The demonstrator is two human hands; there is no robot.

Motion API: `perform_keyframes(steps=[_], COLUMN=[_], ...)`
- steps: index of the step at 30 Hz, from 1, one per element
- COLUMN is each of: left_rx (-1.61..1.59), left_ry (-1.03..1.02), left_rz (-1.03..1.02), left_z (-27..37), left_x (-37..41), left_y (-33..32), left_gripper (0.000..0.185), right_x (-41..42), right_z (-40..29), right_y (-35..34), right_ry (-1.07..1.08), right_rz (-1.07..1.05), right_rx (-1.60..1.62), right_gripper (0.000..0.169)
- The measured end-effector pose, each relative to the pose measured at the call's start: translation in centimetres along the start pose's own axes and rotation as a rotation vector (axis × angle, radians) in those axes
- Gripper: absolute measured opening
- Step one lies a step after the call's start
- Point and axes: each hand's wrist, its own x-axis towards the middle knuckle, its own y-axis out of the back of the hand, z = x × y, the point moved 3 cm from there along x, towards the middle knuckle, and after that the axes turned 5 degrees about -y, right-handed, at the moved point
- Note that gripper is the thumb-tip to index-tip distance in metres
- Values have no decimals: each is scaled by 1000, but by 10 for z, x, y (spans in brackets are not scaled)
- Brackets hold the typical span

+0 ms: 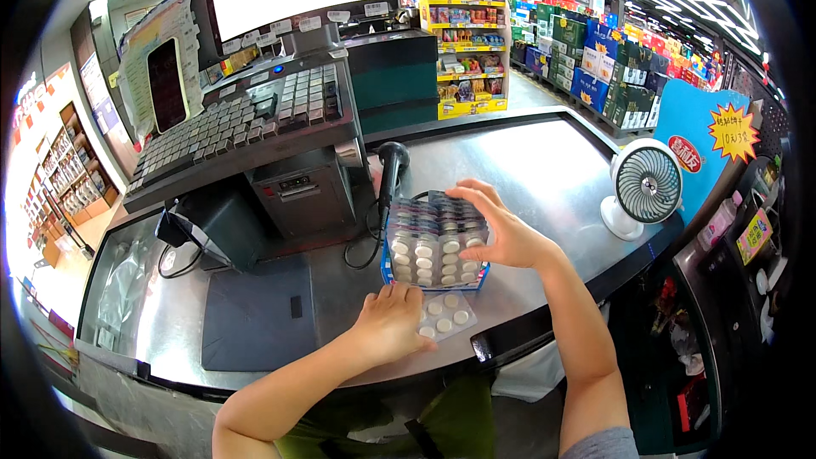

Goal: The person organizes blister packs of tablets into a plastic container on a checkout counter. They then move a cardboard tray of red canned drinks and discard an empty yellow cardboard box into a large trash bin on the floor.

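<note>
A blue-edged display box (386, 268) stands on the metal counter, filled with upright clear blister packs (424, 255) of round, pale, tablet-like pieces. Spread about the right side of the packs is my right hand (510, 236), fingertips at the upper edge and thumb against the front ones. My left hand (389, 322) is bent at the front lower edge of the box; its palm side is hidden, so its hold is unclear. One loose blister pack (449, 315) lies flat before the box, partly covered by my left hand.
A handheld barcode scanner (392, 169) stands behind the box, its cable looping left. A white fan (647, 185) is to the right. Left are a keyboard (255, 115), a propped phone (167, 86) and a dark flat pad (258, 315). A black phone-like slab (513, 335) lies at the front edge.
</note>
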Motion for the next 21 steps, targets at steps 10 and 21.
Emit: perform_keyframes(steps=[10, 21], left_rx=[-14, -311], left_ry=[10, -58], left_rz=[-105, 226], left_z=[-8, -9], left_x=[-2, -24], left_y=[0, -1], left_gripper=[70, 43], right_x=[-2, -60], right_z=[3, -43], right_y=[15, -19], right_ry=[129, 39], right_rz=[380, 283], right_rx=[81, 20], right_gripper=[55, 24])
